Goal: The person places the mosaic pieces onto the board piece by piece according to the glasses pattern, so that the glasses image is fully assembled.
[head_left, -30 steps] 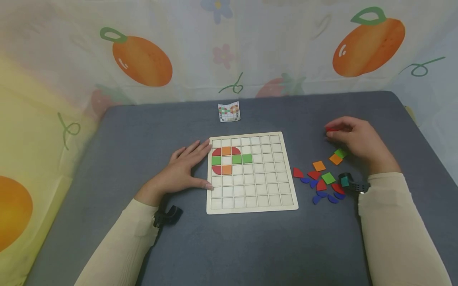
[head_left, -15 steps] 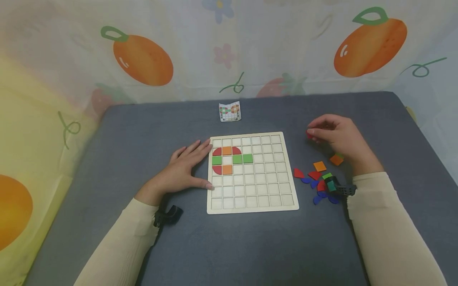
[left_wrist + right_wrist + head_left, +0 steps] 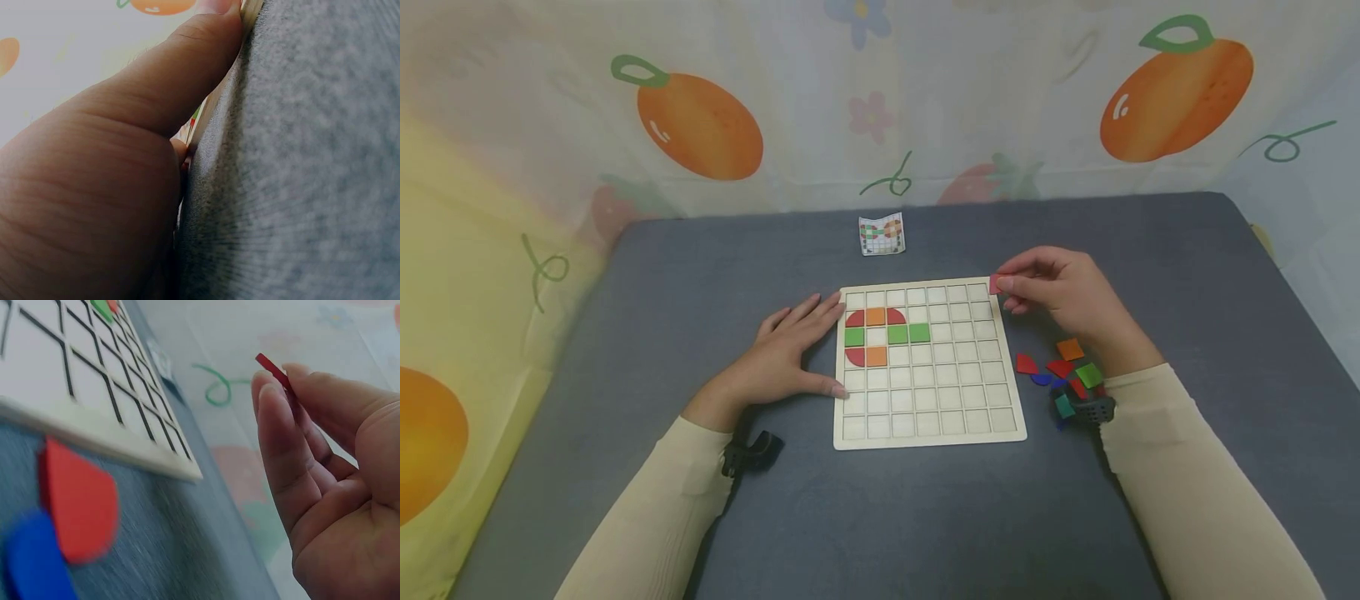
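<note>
A flat red tile is pinched between the thumb and fingers of my right hand, at the far right corner of the gridded wooden board. In the right wrist view the same red tile shows edge-on between the fingertips. My left hand lies with spread fingers along the board's left edge, thumb and fingertips on the rim. Red quarter-circles, orange squares and green squares sit in cells at the board's upper left. The left thumb fills much of the left wrist view.
Loose red, orange, green and blue pieces lie right of the board, partly hidden under the right wrist. A small printed pattern card lies behind the board on the grey tabletop. A fruit-print cloth hangs at the back.
My right hand has moved left with the red tile, from beyond the loose pieces to the board's far right corner. The left hand and the board have stayed put.
</note>
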The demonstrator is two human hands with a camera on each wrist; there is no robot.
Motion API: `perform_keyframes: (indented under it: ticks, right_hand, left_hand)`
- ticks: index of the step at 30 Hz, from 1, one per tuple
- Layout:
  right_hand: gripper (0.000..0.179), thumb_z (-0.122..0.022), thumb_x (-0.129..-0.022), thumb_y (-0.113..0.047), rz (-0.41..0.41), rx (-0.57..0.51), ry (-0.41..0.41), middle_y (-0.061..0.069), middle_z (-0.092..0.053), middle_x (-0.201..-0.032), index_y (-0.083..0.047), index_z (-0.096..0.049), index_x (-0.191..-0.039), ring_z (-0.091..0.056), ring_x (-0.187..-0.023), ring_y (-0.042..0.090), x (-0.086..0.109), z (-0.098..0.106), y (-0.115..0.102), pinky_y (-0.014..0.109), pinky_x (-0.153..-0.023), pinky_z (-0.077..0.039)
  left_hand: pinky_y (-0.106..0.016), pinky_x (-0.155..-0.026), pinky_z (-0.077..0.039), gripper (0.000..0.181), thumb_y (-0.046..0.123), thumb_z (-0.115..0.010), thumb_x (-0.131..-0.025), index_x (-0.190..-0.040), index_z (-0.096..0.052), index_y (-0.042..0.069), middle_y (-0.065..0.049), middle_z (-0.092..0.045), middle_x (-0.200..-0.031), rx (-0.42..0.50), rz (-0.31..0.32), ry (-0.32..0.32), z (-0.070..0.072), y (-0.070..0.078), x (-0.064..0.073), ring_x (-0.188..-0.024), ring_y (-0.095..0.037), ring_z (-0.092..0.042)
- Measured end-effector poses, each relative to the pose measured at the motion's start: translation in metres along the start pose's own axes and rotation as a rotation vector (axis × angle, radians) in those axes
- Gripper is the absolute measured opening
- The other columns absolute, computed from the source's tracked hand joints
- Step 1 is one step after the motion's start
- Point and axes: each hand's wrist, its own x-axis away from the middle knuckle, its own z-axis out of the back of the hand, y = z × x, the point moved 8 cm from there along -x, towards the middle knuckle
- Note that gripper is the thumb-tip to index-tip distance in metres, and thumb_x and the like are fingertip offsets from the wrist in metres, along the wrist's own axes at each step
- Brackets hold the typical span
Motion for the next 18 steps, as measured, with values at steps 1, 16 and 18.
perform_keyframes:
  ticks: [1, 16, 18]
  right_hand:
    - [0.025, -0.080, -0.103, -0.011, 0.002, -0.008, -0.009, 0.018, -0.079, -0.108, 0.006, -0.076, -0.120, -0.076, -0.085, 0.031, 0.000, -0.004, -0.001, 0.034, -0.079, -0.063]
    - [0.018, -0.075, -0.104, -0.001, -0.067, -0.085, -0.126, 0.020, -0.077, -0.112, 0.005, -0.076, -0.121, -0.077, -0.092, 0.033, 0.002, -0.068, -0.004, 0.042, -0.085, -0.063]
    - [0.016, -0.076, -0.103, -0.001, -0.060, -0.068, -0.147, 0.017, -0.078, -0.111, 0.003, -0.077, -0.118, -0.076, -0.090, 0.033, 0.003, -0.078, -0.006, 0.041, -0.085, -0.063]
  left_hand:
    - [-0.060, -0.125, 0.002, 0.128, 0.065, -0.092, -0.080, -0.177, -0.020, 0.021, 0.009, -0.010, -0.181, -0.001, 0.000, 0.000, 0.000, 0.000, 0.000, -0.166, -0.022, 0.001]
    - [-0.060, -0.125, 0.001, 0.129, 0.065, -0.092, -0.080, -0.177, -0.019, 0.021, 0.008, -0.010, -0.181, -0.008, -0.003, -0.001, 0.000, 0.000, 0.000, -0.166, -0.022, 0.001]
    - [-0.061, -0.125, 0.001, 0.129, 0.065, -0.092, -0.080, -0.177, -0.019, 0.021, 0.008, -0.010, -0.181, -0.010, -0.001, -0.002, 0.000, 0.000, 0.000, -0.166, -0.023, 0.001]
